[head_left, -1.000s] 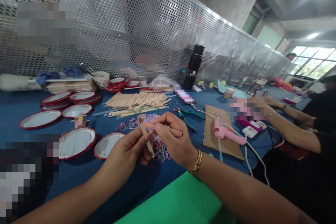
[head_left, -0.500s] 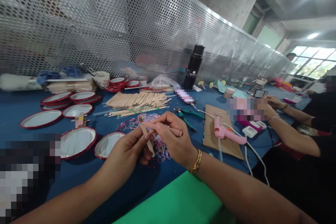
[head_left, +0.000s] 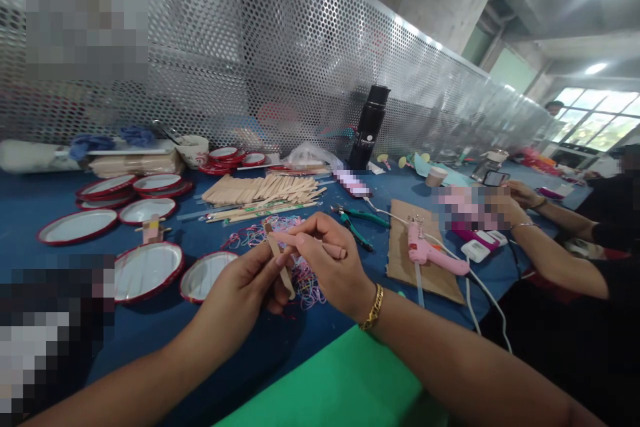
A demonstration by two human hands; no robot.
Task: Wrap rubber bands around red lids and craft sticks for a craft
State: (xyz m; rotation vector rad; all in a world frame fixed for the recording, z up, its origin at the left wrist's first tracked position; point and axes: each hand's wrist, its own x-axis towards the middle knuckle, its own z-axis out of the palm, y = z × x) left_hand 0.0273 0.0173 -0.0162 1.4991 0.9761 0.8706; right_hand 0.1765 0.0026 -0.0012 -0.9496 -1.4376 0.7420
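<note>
My left hand (head_left: 245, 290) is closed round a plain wooden stick (head_left: 280, 261) that stands nearly upright. My right hand (head_left: 335, 267) pinches a pink stick (head_left: 320, 245) lying crosswise against it, so the two form a cross above the blue table (head_left: 30, 197). Under my hands lies a loose heap of coloured rubber bands (head_left: 260, 233). A gold bracelet sits on my right wrist.
Red-rimmed round lids (head_left: 147, 270) spread over the left. A pile of wooden sticks (head_left: 263, 188), green pliers (head_left: 357, 220), a pink glue gun (head_left: 430, 250) on cardboard and a black bottle (head_left: 369, 127) lie beyond. Another person's arms (head_left: 550, 240) rest at the right. A perforated metal screen backs the table.
</note>
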